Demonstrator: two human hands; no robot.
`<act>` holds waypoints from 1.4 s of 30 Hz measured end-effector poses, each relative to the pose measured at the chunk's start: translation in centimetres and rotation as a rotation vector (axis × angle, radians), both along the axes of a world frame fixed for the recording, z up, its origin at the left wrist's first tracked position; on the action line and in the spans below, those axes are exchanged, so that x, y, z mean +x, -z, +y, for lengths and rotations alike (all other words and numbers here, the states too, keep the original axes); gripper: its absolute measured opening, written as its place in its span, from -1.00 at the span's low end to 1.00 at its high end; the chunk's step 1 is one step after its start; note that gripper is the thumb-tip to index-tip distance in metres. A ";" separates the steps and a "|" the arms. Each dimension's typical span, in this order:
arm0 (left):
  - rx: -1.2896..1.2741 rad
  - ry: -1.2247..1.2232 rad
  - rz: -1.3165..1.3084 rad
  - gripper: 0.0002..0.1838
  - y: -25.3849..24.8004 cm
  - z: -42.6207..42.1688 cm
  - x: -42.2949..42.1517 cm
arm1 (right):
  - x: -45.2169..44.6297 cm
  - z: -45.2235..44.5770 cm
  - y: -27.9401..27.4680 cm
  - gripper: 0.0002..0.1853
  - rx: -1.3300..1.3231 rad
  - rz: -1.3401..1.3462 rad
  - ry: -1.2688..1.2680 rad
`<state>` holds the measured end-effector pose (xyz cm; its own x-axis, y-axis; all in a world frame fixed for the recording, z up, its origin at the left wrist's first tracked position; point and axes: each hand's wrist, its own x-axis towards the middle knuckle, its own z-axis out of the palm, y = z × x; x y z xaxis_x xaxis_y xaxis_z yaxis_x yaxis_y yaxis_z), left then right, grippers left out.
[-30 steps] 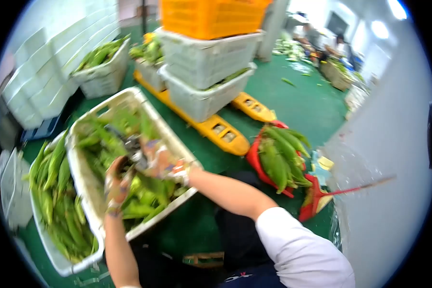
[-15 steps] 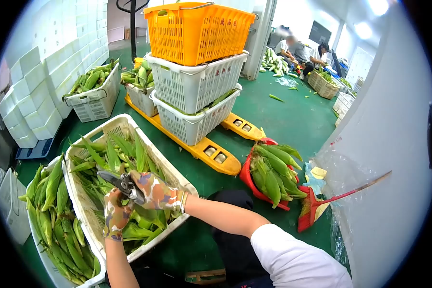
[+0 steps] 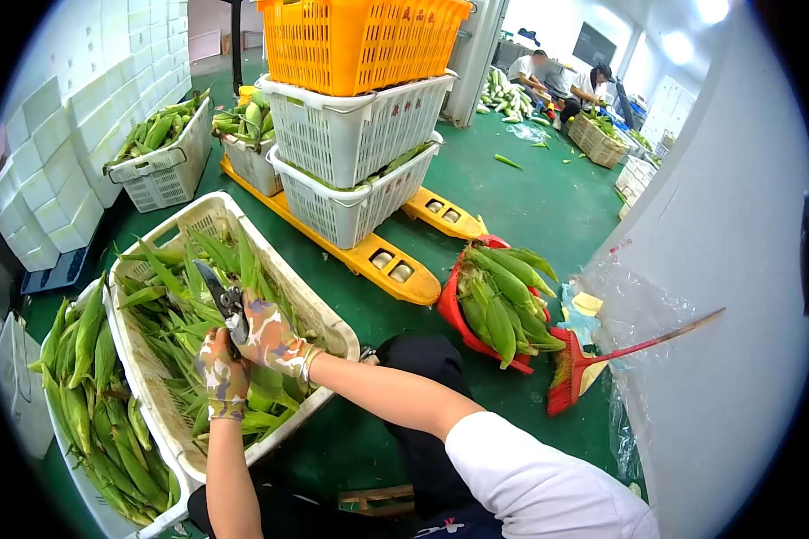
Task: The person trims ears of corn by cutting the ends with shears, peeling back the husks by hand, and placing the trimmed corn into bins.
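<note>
Plainly, everything here hangs on how the dark pruning shears (image 3: 228, 304) lie against the two gloved hands. They are up over the white crate (image 3: 164, 404), at the right hand (image 3: 271, 334), whose fingers are closed around the handle part. The long axis of the shears runs aslant: the blade end points away from the person and to the left, toward the crate's far left part, while the handle end comes back into the space between the hands. The right hand is therefore the one on the tool, wrapped along its right side

The left hand (image 3: 222, 366) sits just beside it, lower and to the left, close to the handle end, with its fingers curled. Whether it grips the handle, pinches something small or only touches the other glove, I cannot tell. Nor is it clear whether the blades are parted

Beneath both hands lie the green leaves (image 3: 173, 316) that fill the crate, well below the shears' tip as far as the view shows. Left of this crate stands another crate (image 3: 83, 490) with unhusked corn ears (image 3: 110, 427), nearer to the left hand than to the right
</note>
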<state>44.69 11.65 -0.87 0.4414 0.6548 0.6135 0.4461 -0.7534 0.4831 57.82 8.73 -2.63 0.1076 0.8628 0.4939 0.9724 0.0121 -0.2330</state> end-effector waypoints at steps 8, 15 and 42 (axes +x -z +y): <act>-0.762 0.265 -0.414 -0.65 1.7 2.6 -2.7 | 2.7 -1.4 -1.0 -0.59 0.337 0.956 0.099; -0.910 0.137 -0.760 -0.55 0.4 -0.1 -3.0 | 3.0 -4.5 -5.8 -0.79 0.016 1.703 -0.321; -0.091 0.222 -0.241 -0.67 -4.6 -3.7 -3.0 | -1.3 -6.3 -10.9 -0.56 -0.051 0.399 -0.217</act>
